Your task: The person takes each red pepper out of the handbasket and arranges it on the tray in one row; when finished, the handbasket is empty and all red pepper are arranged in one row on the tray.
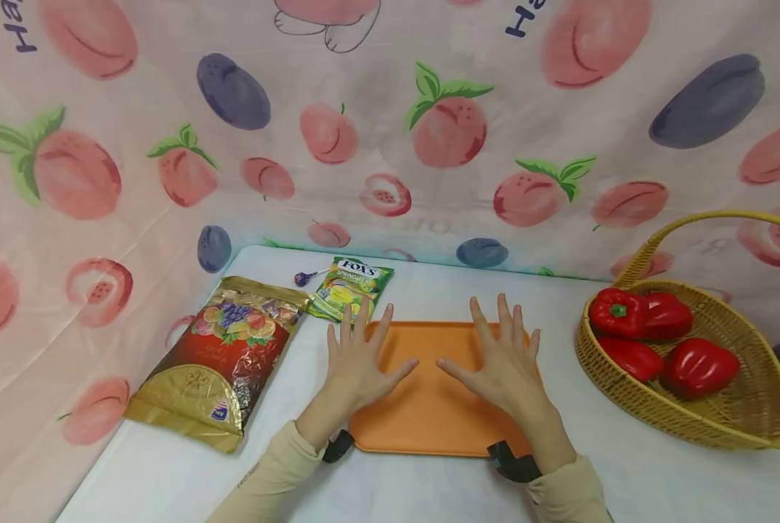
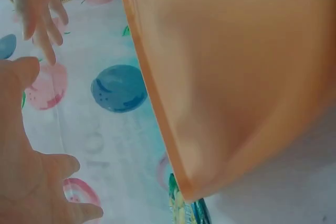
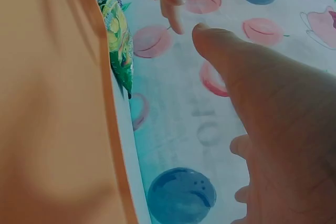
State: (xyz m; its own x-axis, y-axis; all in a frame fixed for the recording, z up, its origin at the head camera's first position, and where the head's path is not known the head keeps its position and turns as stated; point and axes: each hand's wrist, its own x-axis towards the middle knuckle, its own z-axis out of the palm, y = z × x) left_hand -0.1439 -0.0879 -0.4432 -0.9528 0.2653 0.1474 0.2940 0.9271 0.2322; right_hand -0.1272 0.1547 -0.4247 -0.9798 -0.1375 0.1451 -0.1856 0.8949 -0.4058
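Both hands hover over an orange tray (image 1: 442,407) on the white table, fingers spread and nothing held. The left hand (image 1: 357,363) is above the tray's left side, its thumb pointing inward. Over the right side is the right hand (image 1: 508,367), its thumb pointing toward the left one. In each wrist view the tray (image 2: 236,77) (image 3: 58,103) fills a large part, with the fingers apart from it. Just beyond the left fingertips lies a green Fox's candy bag (image 1: 352,287), with a wrapped lollipop (image 1: 305,278) beside it.
At the left lies a large red and gold candy bag (image 1: 216,363). On the right a yellow wicker basket (image 1: 756,370) with a tall handle holds several red bell peppers (image 1: 700,367). A fruit-printed cloth (image 1: 390,145) hangs behind the table.
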